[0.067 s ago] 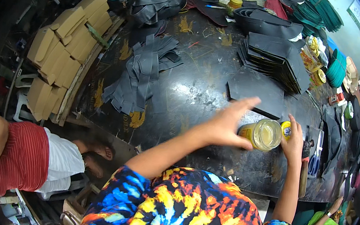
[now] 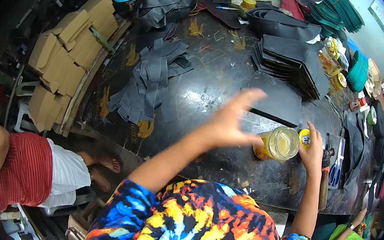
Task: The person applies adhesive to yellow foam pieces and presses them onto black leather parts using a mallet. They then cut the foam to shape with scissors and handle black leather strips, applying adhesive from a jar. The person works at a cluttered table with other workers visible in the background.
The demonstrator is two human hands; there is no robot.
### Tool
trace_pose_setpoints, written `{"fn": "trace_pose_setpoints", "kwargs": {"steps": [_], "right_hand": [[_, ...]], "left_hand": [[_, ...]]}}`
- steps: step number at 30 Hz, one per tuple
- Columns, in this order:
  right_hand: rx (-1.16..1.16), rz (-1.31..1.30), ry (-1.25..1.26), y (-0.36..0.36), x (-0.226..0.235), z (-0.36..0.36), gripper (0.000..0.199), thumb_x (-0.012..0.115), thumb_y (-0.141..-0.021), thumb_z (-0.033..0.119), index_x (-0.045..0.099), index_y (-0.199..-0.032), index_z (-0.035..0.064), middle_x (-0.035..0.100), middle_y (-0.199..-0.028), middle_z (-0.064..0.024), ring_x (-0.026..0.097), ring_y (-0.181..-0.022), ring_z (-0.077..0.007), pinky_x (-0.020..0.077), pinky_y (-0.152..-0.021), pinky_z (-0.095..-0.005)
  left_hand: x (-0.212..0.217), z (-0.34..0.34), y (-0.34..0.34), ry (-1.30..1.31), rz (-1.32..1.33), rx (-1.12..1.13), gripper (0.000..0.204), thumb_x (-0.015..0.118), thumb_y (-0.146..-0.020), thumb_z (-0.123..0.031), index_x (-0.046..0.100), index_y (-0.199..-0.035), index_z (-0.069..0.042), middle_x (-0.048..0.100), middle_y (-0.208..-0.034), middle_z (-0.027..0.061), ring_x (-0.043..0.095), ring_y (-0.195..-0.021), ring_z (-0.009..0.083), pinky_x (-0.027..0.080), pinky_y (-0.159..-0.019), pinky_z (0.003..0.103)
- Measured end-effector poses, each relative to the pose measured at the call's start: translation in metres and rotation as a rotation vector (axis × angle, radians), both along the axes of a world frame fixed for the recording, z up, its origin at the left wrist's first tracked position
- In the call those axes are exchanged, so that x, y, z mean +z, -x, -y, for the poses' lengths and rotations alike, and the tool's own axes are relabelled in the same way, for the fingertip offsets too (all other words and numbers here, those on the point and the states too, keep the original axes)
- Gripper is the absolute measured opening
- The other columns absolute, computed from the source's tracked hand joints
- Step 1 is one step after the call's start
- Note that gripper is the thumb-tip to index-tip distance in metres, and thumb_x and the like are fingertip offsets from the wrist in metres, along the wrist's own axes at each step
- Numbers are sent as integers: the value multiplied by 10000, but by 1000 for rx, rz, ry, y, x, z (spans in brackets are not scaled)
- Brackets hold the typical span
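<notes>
A clear, round, wide-mouthed jar with a yellow label (image 2: 281, 145) stands uncapped near the near edge of the tabletop (image 2: 205, 92), towards its right corner, with pale contents visible inside. The left hand (image 2: 226, 127) is spread wide with its fingers holding nothing; its thumb tip comes right up to the jar's left side, though whether it touches cannot be told. The right hand (image 2: 313, 153) grasps a round yellow lid (image 2: 304, 138) by its edge, just beside the jar.

The jar looks like glass, so it should be stiff, smooth and breakable, probably of modest weight; the sound hold is around the labelled body, below the open rim. The lid looks light and rigid, best pinched at its edge.

The tabletop is dark, glossy and scuffed, with gold printed marks. A heap of dark grey flat strips (image 2: 151, 80) lies towards its left edge, folded black sheets (image 2: 289, 65) are stacked towards the far right corner, and blue-handled scissors (image 2: 336, 170) lie by the right edge. Beyond the left edge are brown cardboard boxes (image 2: 67, 50) and a seated person in a red striped shirt (image 2: 21, 160).
</notes>
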State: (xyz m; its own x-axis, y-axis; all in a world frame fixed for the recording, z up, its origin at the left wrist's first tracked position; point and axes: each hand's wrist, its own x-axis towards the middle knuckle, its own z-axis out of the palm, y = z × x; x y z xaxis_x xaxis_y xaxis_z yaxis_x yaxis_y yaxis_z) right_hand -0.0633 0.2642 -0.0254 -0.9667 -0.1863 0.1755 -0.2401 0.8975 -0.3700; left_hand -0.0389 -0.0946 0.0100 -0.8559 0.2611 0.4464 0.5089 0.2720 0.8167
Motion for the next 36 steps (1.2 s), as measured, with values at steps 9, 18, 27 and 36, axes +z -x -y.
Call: {"fn": "trace_pose_setpoints", "kwargs": {"steps": [9, 18, 27, 36], "right_hand": [[262, 316, 585, -29, 32, 11, 1091, 912, -643, 262, 364, -1553, 8, 441, -1567, -165, 392, -1471, -289, 265, -1222, -417], [65, 108, 836, -61, 5, 96, 933, 970, -579, 193, 517, -1374, 9, 611, -1327, -114, 579, -1251, -238, 431, -1100, -385], [-147, -109, 977, -43, -3, 31, 837, 947, -653, 133, 523, -1361, -6, 644, -1285, -112, 619, -1188, -215, 453, -1074, -359], [-133, -197, 896, -60, 3, 4, 925, 873, -733, 128, 391, -1512, 3, 555, -1419, -176, 546, -1305, -266, 386, -1131, -392]], "left_hand": [[5, 265, 29, 534, 596, 1035, 1242, 846, -582, -721, 481, -1407, 133, 556, -1374, 358, 588, -1274, 411, 460, -1079, 453], [-2, 203, 22, 505, 571, 768, 1027, 936, -554, -452, 583, -1304, 155, 665, -1238, 317, 671, -1158, 372, 494, -1027, 408], [-7, 154, 29, 425, 662, 460, 959, 952, -577, -314, 563, -1328, 138, 673, -1233, 276, 677, -1129, 334, 506, -999, 388], [73, 108, 41, 9, 478, 124, 652, 909, -663, -109, 630, -1218, 91, 722, -1097, 117, 679, -991, 170, 530, -926, 311]]}}
